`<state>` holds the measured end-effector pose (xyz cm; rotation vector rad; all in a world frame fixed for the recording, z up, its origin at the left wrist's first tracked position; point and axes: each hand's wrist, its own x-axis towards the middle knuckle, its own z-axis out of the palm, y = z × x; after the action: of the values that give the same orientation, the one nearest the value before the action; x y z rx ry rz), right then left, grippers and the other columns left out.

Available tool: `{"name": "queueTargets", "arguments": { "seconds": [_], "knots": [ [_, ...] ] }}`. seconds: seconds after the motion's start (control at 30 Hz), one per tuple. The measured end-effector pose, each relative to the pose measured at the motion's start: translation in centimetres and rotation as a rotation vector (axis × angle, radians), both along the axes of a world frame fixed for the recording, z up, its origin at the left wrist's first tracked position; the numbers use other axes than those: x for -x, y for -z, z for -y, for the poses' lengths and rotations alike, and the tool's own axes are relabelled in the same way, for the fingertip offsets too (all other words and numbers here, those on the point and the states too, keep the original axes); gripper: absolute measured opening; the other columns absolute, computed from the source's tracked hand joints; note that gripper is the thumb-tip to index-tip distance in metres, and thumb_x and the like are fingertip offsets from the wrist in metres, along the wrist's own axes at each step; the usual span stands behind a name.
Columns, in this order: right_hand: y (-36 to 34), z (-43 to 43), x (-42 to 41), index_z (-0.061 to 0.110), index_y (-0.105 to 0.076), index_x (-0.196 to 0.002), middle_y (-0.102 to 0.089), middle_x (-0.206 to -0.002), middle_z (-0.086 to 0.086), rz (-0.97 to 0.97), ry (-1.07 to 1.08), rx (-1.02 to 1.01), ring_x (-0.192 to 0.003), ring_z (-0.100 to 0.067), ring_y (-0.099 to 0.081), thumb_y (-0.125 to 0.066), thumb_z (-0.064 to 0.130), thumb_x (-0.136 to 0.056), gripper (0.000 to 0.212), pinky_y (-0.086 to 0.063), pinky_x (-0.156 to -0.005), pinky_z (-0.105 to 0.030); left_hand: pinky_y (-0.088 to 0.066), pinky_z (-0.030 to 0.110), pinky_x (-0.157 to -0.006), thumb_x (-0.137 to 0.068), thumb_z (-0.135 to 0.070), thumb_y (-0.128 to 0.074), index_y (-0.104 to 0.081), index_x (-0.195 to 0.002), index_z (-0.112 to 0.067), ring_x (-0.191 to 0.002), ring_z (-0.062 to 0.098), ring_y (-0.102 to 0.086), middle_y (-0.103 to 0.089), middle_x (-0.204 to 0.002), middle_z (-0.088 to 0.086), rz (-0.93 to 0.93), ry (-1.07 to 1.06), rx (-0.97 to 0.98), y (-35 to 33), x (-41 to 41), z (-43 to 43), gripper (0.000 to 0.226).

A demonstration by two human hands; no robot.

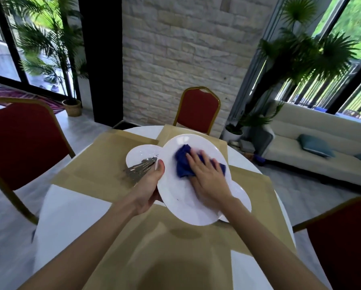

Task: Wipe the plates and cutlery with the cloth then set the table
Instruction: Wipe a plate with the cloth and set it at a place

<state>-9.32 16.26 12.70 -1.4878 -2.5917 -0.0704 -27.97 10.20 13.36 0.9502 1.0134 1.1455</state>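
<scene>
– Above the bench (60,206), tipped up off the mats, that's the big plate (175,197). Is it safe like that?

– The left hand (152,185) grips its left rim, thumb on top; the fingers underneath I can't see. The right hand (206,174) lies flat, fingers straight, pressing the blue cloth (182,162) onto the plate's face.

– Glazed ware, I'd guess. Stiff, smooth, probably slick, and it would break if dropped.

– Agreed, so the rim is the place to hold it. With support on one side only, I'd keep the wiping push modest.

– And the cloth?

– Soft and light, and it bunches under the palm. It needs no special care.

– What else is waiting?

– A second plate (139,152) lies on the tan mats (96,164) to the left, with the cutlery (139,170) heaped on it. Thin metal like that is likely to slide and clatter, so I'd pick it up by the handles. A third plate (243,195) peeks out below the big one on the right.
</scene>
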Motion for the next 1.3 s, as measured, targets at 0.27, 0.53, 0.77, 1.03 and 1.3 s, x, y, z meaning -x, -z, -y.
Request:
{"name": "queueTargets", "arguments": {
  "seconds": [0.27,0.53,0.77,1.03,1.3],
  "knots": [
    [3.1,3.0,-4.1,0.029,-0.042,-0.142,-0.043,-0.147,0.015,-0.044,-0.243,-0.116,-0.128,-0.011,-0.040,-0.039,0.028,-0.093,0.049,-0.035,-0.102,-0.029,-0.055,0.048,-0.084,-0.089,-0.064,-0.026,-0.054,-0.122,-0.040,-0.106,0.018,-0.065,-0.068,-0.117,-0.006,-0.072,-0.095,-0.081,-1.6,2.5,-1.3,0.050],
    [-1.0,0.1,-1.2,0.022,-0.028,-0.149,-0.025,-0.157,0.005,-0.010,-0.063,-0.414,-0.134,-0.024,-0.029,-0.039,0.036,-0.093,0.059,-0.025,-0.099,-0.038,-0.049,0.046,-0.092,-0.088,-0.064,-0.021,-0.056,-0.114,-0.047,-0.104,0.014,-0.066,-0.071,-0.110,-0.012,-0.077,0.125,0.010,-1.9,-1.0,0.7,0.046],
    [-0.2,-1.3,-1.8,0.014,-0.024,-0.151,-0.032,-0.155,-0.004,-0.199,0.423,-0.370,-0.130,-0.029,-0.041,-0.065,0.023,-0.086,0.077,-0.044,-0.092,-0.044,-0.052,0.052,-0.079,-0.085,-0.061,-0.028,-0.049,-0.128,-0.040,-0.101,0.020,-0.067,-0.069,-0.113,-0.007,-0.096,0.027,-0.121,-2.5,-0.5,0.9,0.053],
    [1.3,5.7,1.7,0.038,-0.001,-0.152,-0.003,-0.159,0.022,-0.257,-0.032,0.081,-0.146,-0.011,-0.003,0.001,0.051,-0.089,0.064,-0.015,-0.109,-0.035,-0.059,0.042,-0.073,-0.091,-0.060,-0.025,-0.050,-0.131,-0.031,-0.102,0.017,-0.067,-0.068,-0.119,-0.003,-0.076,-0.072,-0.085,-2.2,-0.7,-0.5,0.056],
    [0.4,0.5,-2.5,0.022,-0.021,-0.152,-0.021,-0.159,0.006,-0.135,0.337,-0.225,-0.144,-0.023,-0.023,-0.023,0.037,-0.097,0.057,-0.035,-0.100,-0.046,-0.054,0.030,-0.058,-0.079,-0.066,-0.027,-0.052,-0.126,-0.037,-0.093,0.011,-0.069,-0.070,-0.111,-0.009,-0.142,-0.009,-0.151,-3.2,-1.5,0.1,0.060]
  ]
}}
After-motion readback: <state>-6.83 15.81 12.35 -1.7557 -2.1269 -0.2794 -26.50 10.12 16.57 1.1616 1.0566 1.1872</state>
